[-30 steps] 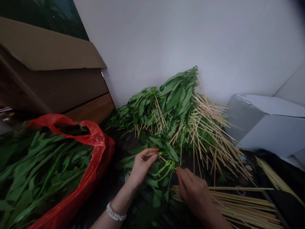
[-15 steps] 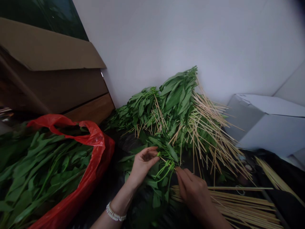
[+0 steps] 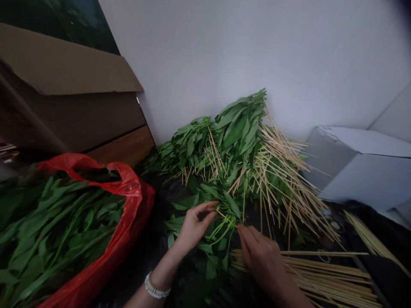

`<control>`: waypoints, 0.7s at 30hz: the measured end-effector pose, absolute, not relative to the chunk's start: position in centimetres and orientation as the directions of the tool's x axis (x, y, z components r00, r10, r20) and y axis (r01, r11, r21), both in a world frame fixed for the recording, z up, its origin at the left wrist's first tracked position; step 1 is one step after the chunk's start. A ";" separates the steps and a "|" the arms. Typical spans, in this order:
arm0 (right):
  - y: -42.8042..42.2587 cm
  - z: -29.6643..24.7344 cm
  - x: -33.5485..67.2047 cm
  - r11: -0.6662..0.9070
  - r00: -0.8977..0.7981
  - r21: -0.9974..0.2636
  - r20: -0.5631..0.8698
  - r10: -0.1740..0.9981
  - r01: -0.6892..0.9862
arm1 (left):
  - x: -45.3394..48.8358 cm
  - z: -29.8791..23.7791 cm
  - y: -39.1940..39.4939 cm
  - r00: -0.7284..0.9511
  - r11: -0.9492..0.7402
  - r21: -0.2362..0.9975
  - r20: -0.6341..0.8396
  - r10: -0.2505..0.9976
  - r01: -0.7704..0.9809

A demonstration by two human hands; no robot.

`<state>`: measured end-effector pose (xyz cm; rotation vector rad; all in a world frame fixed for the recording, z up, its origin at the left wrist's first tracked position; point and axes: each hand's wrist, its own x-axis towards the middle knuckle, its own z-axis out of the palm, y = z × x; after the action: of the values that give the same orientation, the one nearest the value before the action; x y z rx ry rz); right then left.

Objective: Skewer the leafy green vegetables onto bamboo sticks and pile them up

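My right hand (image 3: pixel 260 252) is closed in a pinch on a thin bamboo skewer (image 3: pixel 221 213), which points up and left from the fingers. Curled green stems of leafy greens (image 3: pixel 229 222) are bunched on the skewer just ahead of those fingertips. At the skewer's far end, my left hand (image 3: pixel 194 229) has thumb and forefinger on either side of a small green stem (image 3: pixel 218 208). Its other fingers are bent behind. Loose leaves (image 3: pixel 210 261) hang below and between both hands, over a dark surface.
A red plastic bag (image 3: pixel 131 192) full of leafy greens stands at left. Behind the hands, skewered greens (image 3: pixel 237 124) are heaped against the wall. Bare bamboo skewers (image 3: pixel 330 278) lie at lower right. A cardboard box (image 3: pixel 80 115) and a white box (image 3: pixel 369 171) flank the heap.
My left hand has shifted slightly right, its forefinger now stretched further along the skewer's tip. My right hand and the bunched stems have hardly moved.
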<state>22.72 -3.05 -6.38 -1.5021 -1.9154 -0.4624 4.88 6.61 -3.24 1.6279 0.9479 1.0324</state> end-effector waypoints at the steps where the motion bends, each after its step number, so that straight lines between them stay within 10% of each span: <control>1: -3.1 -6.4 22.7 0.280 -0.130 -0.116 0.679 0.723 0.953 | 4.9 -3.2 6.7 0.349 -0.232 0.967 0.184 0.919 0.102; 21: -3.1 -6.5 22.7 0.286 -0.144 -0.104 0.673 0.725 0.953 | 4.8 -3.4 7.0 0.239 -0.176 0.983 0.161 0.958 0.044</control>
<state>22.74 -3.13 -6.46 -1.4996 -1.9325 -0.4667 4.79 7.04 -3.42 1.4845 0.9914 1.1195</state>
